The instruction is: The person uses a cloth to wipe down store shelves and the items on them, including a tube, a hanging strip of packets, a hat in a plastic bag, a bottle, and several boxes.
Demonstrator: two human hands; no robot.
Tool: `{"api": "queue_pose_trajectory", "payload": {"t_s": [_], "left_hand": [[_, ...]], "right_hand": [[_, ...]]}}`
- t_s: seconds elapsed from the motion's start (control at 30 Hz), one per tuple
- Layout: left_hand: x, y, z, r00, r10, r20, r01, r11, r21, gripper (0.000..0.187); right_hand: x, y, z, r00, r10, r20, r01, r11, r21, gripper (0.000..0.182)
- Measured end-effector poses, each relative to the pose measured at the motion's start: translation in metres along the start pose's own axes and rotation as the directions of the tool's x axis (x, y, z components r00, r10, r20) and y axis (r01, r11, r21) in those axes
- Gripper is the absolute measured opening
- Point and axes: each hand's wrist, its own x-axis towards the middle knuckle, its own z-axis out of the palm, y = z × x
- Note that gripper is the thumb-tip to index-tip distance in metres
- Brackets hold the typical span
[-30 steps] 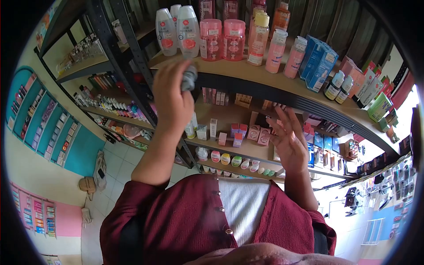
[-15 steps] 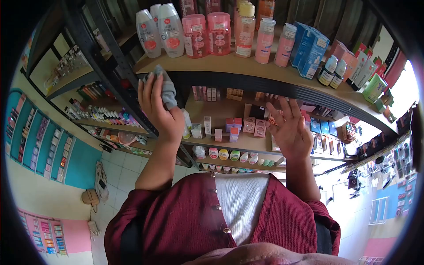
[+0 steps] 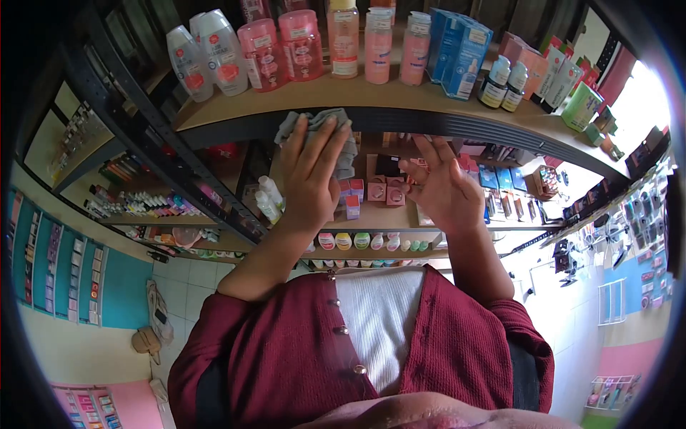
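Observation:
My left hand [image 3: 312,168] presses a grey cloth [image 3: 346,154] against the black front edge of the upper shelf [image 3: 400,120], its fingers lying over the cloth. To the right, my right hand [image 3: 446,187] is raised with its fingers apart and nothing in it, just below the same edge. Above the cloth, pink jars [image 3: 301,47] and an orange bottle with a yellow cap [image 3: 344,43] stand upright on the shelf.
White bottles [image 3: 221,53] stand at the shelf's left end, blue boxes [image 3: 466,57] and small dark bottles [image 3: 494,84] towards its right. Small pink boxes [image 3: 376,190] fill a lower shelf behind my hands. A black slotted post [image 3: 171,136] rises at the left.
My left hand and the cloth have moved right along the shelf edge, and the cloth is now spread wider. My right hand has shifted slightly left. The view has turned a little.

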Motion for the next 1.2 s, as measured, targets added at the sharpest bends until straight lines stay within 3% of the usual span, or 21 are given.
{"api": "queue_pose_trajectory", "payload": {"t_s": [0.07, 0.17, 0.2, 0.27, 0.37, 0.4, 0.47, 0.5, 0.6, 0.77, 1.0, 1.2], "left_hand": [[0.007, 0.009, 0.002, 0.998, 0.023, 0.050, -0.025, 0.999, 0.036, 0.053], [0.016, 0.020, 0.004, 0.956, 0.191, 0.224, -0.155, 0.974, -0.168, 0.046], [0.016, 0.023, 0.002, 0.955, 0.192, 0.227, -0.155, 0.973, -0.170, 0.046], [0.010, 0.028, -0.010, 0.985, 0.153, 0.075, -0.128, 0.955, -0.267, 0.044], [0.004, 0.022, -0.021, 0.989, 0.090, -0.117, -0.089, 0.996, 0.008, 0.045], [0.004, 0.020, -0.020, 0.990, 0.089, -0.111, -0.088, 0.996, 0.007, 0.045], [0.010, 0.015, -0.013, 0.985, -0.049, -0.167, 0.071, 0.989, 0.127, 0.045], [0.007, 0.012, -0.008, 0.993, -0.066, -0.093, 0.077, 0.991, 0.114, 0.050], [0.008, 0.026, 0.018, 0.988, -0.101, -0.118, 0.115, 0.986, 0.122, 0.056], [0.014, 0.055, 0.044, 0.985, -0.125, -0.117, 0.131, 0.990, 0.043, 0.067], [0.021, 0.104, 0.082, 0.997, -0.073, -0.010, 0.072, 0.996, -0.058, 0.068], [0.029, 0.131, 0.100, 0.999, 0.018, 0.027, -0.017, 0.999, -0.037, 0.061]], "right_hand": [[0.001, -0.002, -0.001, 1.000, 0.004, 0.006, -0.005, 1.000, 0.001, 0.050], [0.000, -0.002, 0.001, 1.000, -0.002, -0.015, 0.002, 1.000, -0.018, 0.049], [-0.002, -0.003, 0.001, 0.999, -0.018, -0.043, 0.016, 0.999, -0.041, 0.048], [-0.008, -0.009, -0.003, 0.996, -0.078, -0.040, 0.076, 0.995, -0.064, 0.046], [-0.021, -0.024, -0.018, 0.966, -0.239, -0.099, 0.232, 0.970, -0.074, 0.043], [-0.027, -0.031, -0.023, 0.929, -0.329, -0.167, 0.321, 0.944, -0.071, 0.042], [-0.037, -0.051, -0.033, 0.911, -0.363, -0.196, 0.359, 0.932, -0.058, 0.044], [-0.040, -0.058, -0.035, 0.892, -0.396, -0.219, 0.396, 0.917, -0.047, 0.046], [-0.043, -0.069, -0.036, 0.927, -0.341, -0.155, 0.343, 0.939, -0.011, 0.050], [-0.044, -0.071, -0.030, 0.936, -0.287, -0.205, 0.304, 0.951, 0.059, 0.048], [-0.043, -0.079, -0.031, 0.954, -0.211, -0.213, 0.232, 0.969, 0.081, 0.044], [-0.042, -0.080, -0.039, 0.963, -0.189, -0.194, 0.216, 0.968, 0.131, 0.042]]}}
